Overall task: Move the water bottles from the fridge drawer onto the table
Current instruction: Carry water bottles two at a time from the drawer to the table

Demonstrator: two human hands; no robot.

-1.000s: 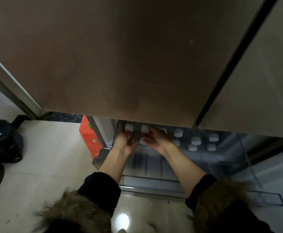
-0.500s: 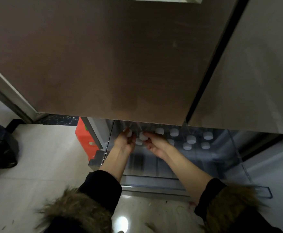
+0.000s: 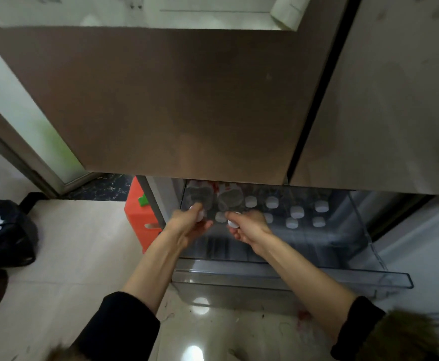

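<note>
From the head camera, the left hand (image 3: 192, 225) is wrapped round the neck of one water bottle (image 3: 197, 198) and the right hand (image 3: 247, 226) round another (image 3: 230, 199), each held just under its cap, probably so both lift cleanly. The remaining bottles (image 3: 297, 211) stand upright in the open fridge drawer (image 3: 369, 256); no table shows.

Home kitchen. Tall brown fridge (image 3: 187, 100) with its clear bottom drawer (image 3: 291, 277) pulled out over glossy beige floor tiles (image 3: 69, 243). Black rubbish bag (image 3: 4, 230) sits by a frosted door (image 3: 30, 121).
</note>
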